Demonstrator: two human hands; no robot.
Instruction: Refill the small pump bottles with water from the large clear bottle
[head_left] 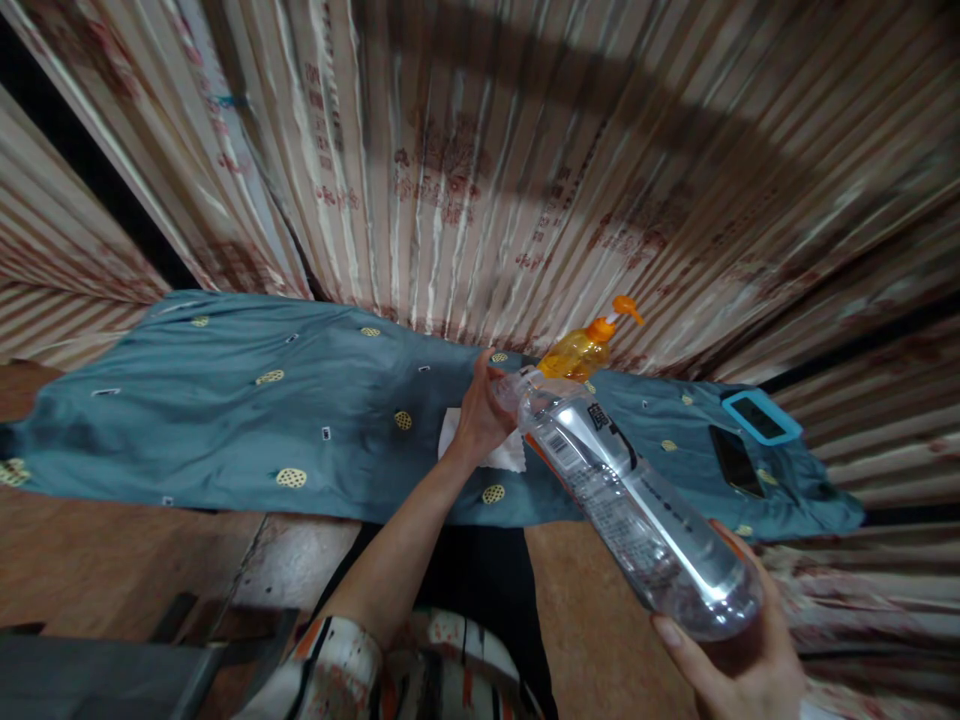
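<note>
Holding a clear plastic water bottle (630, 500) tilted across the lower right of the head view, a person grips its base with the right hand (739, 655), fingers curled around the bottom, while the left hand (480, 410) closes its fingertips on the bottle's neck and cap end. The bottle is transparent and ribbed, with a label band bearing a barcode and dark printed characters near its shoulder; its neck points up and left, over the teal cloth (247, 400) that covers the surface.

Under the left hand a white tissue (491, 452) lies flat on the cloth. Just beyond the bottle's neck stands an orange pump bottle (581, 350), its nozzle turned to the right, partly hidden by the bottle's shoulder. Farther right on the cloth, a dark phone (735, 460) lies beside a device in a light-blue case (761, 417), both well apart from the hands.

The cloth is dotted with yellow woven-looking motifs and hangs over the front edge of the surface. Striped, patterned curtains (465, 150) fill the background. A patterned sleeve (330, 670) shows at the bottom edge, above brown flooring (97, 560).
</note>
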